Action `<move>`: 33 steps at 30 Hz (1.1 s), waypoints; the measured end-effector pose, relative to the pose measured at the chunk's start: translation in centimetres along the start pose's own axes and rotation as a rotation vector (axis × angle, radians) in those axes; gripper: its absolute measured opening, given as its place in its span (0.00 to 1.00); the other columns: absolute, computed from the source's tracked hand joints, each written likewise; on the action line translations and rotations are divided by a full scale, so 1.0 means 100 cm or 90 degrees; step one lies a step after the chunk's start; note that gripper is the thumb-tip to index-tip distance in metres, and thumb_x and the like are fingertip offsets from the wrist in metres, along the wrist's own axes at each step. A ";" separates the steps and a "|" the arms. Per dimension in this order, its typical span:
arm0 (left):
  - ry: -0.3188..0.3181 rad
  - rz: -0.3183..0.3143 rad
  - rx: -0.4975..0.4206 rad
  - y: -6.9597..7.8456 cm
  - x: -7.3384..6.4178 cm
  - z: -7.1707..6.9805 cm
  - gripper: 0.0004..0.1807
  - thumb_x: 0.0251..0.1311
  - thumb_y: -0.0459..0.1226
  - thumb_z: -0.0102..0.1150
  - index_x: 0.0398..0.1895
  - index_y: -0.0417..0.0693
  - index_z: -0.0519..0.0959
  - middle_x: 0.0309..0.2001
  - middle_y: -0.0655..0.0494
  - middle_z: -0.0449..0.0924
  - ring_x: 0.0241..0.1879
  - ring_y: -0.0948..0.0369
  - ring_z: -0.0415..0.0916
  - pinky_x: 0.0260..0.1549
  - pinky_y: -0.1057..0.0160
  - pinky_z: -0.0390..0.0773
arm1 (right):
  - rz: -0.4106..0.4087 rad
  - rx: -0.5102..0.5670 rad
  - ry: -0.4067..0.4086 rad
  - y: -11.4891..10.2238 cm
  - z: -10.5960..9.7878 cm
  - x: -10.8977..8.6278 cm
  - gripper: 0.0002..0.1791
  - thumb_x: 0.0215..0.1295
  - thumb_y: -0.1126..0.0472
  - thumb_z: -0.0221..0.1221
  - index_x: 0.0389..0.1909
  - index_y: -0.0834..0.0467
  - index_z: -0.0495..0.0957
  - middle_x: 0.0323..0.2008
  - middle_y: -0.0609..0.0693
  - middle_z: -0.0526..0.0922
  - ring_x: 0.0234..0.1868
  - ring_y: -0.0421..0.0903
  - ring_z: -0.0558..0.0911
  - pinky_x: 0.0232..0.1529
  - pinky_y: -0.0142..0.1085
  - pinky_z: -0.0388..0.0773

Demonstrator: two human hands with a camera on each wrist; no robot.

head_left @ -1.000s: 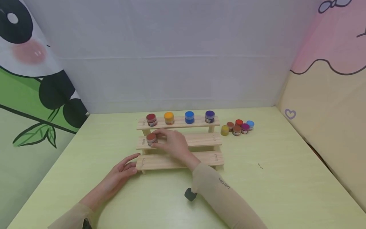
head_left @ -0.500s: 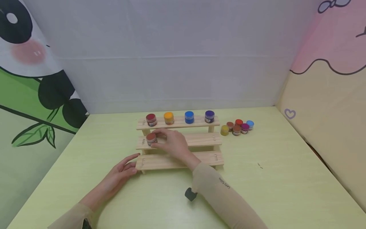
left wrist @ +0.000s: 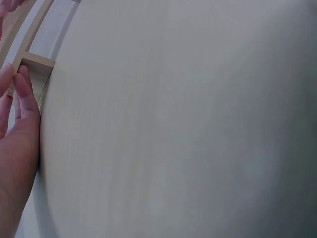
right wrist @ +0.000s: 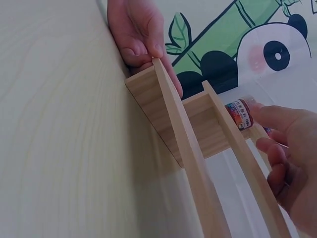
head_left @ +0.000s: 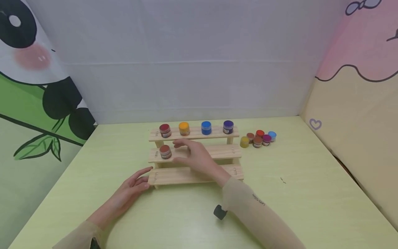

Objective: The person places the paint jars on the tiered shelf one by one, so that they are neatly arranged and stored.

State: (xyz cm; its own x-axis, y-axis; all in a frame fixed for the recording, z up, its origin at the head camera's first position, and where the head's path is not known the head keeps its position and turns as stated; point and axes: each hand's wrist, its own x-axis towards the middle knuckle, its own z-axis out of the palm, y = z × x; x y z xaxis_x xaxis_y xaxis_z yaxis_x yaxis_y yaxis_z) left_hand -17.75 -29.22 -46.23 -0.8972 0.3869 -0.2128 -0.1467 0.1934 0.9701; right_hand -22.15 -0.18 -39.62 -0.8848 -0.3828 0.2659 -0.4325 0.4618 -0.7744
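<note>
A three-tier wooden step rack [head_left: 183, 175] stands on the table. Its lower left corner is held by my left hand [head_left: 133, 187], with the thumb at the front edge and the other fingers along the end, as the right wrist view [right wrist: 136, 34] also shows. On the middle step's left end sits a small paint jar with a brown lid [head_left: 165, 152], upright. Just right of that jar is my right hand [head_left: 199, 158], thumb and index finger spread apart, holding nothing. Along the top step stand paint jars: dark red [head_left: 165, 130], orange-yellow [head_left: 184, 128], blue [head_left: 206, 128] and purple [head_left: 228, 127].
Right of the rack, several more paint jars cluster on the table, among them a yellow one [head_left: 244, 141], a magenta one [head_left: 266, 139] and a light blue one [head_left: 272, 136]. A pale wall [head_left: 199, 86] rises behind the table; printed panels flank it.
My right hand has let go of the brown-lidded jar and drawn a little to the right. The jar stays on the middle step. My left hand has not moved.
</note>
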 end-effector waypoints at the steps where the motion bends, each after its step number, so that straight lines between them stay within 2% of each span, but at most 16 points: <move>1: 0.003 -0.004 0.000 0.001 0.000 0.000 0.37 0.71 0.41 0.53 0.78 0.54 0.50 0.61 0.61 0.75 0.58 0.72 0.75 0.55 0.76 0.72 | -0.005 -0.004 0.003 0.000 -0.002 -0.001 0.31 0.59 0.51 0.69 0.64 0.47 0.74 0.56 0.42 0.83 0.40 0.47 0.78 0.40 0.32 0.73; 5: 0.006 -0.008 0.004 0.001 0.000 0.000 0.37 0.71 0.41 0.53 0.78 0.55 0.50 0.61 0.61 0.74 0.58 0.72 0.75 0.55 0.76 0.71 | -0.023 -0.009 0.021 -0.002 -0.010 -0.006 0.28 0.60 0.52 0.68 0.63 0.46 0.75 0.54 0.42 0.84 0.27 0.42 0.71 0.28 0.29 0.68; 8: 0.008 -0.004 0.004 0.001 0.000 0.000 0.37 0.71 0.41 0.53 0.78 0.55 0.50 0.61 0.61 0.74 0.58 0.72 0.75 0.55 0.76 0.72 | -0.040 -0.011 0.039 -0.003 -0.016 -0.009 0.26 0.61 0.52 0.68 0.61 0.45 0.76 0.51 0.40 0.84 0.24 0.39 0.69 0.25 0.29 0.67; 14: 0.006 -0.006 0.008 0.002 -0.002 0.001 0.37 0.71 0.41 0.53 0.79 0.54 0.49 0.63 0.58 0.74 0.58 0.72 0.75 0.55 0.76 0.71 | -0.080 -0.002 0.068 -0.005 -0.032 -0.018 0.24 0.61 0.55 0.68 0.59 0.48 0.78 0.45 0.39 0.86 0.18 0.40 0.67 0.21 0.29 0.63; 18: 0.007 -0.010 0.013 0.002 -0.001 0.001 0.37 0.71 0.42 0.53 0.79 0.55 0.49 0.65 0.53 0.72 0.58 0.72 0.75 0.55 0.76 0.71 | -0.100 -0.001 0.081 -0.004 -0.042 -0.024 0.22 0.62 0.56 0.68 0.58 0.51 0.79 0.43 0.42 0.86 0.18 0.40 0.67 0.21 0.29 0.62; 25: 0.021 -0.030 0.014 0.002 0.001 0.001 0.36 0.70 0.43 0.55 0.78 0.59 0.52 0.64 0.57 0.73 0.58 0.72 0.75 0.55 0.76 0.71 | -0.127 -0.005 0.115 0.001 -0.060 -0.035 0.22 0.61 0.59 0.68 0.56 0.55 0.79 0.43 0.46 0.87 0.18 0.39 0.66 0.22 0.28 0.62; 33: 0.014 -0.024 0.015 0.002 0.000 0.000 0.37 0.71 0.43 0.54 0.78 0.57 0.51 0.66 0.54 0.72 0.58 0.73 0.75 0.55 0.76 0.71 | -0.138 -0.016 0.134 0.006 -0.081 -0.046 0.21 0.61 0.60 0.67 0.56 0.54 0.79 0.43 0.47 0.87 0.19 0.39 0.66 0.22 0.29 0.62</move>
State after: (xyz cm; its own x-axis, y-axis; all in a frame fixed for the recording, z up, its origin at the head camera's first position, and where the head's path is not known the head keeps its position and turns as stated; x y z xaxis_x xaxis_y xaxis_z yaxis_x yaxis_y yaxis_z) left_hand -17.74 -29.17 -46.04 -0.9003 0.3589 -0.2462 -0.1712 0.2282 0.9585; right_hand -19.79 8.33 -36.64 -0.7867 -0.3012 0.5388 -0.6171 0.4077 -0.6730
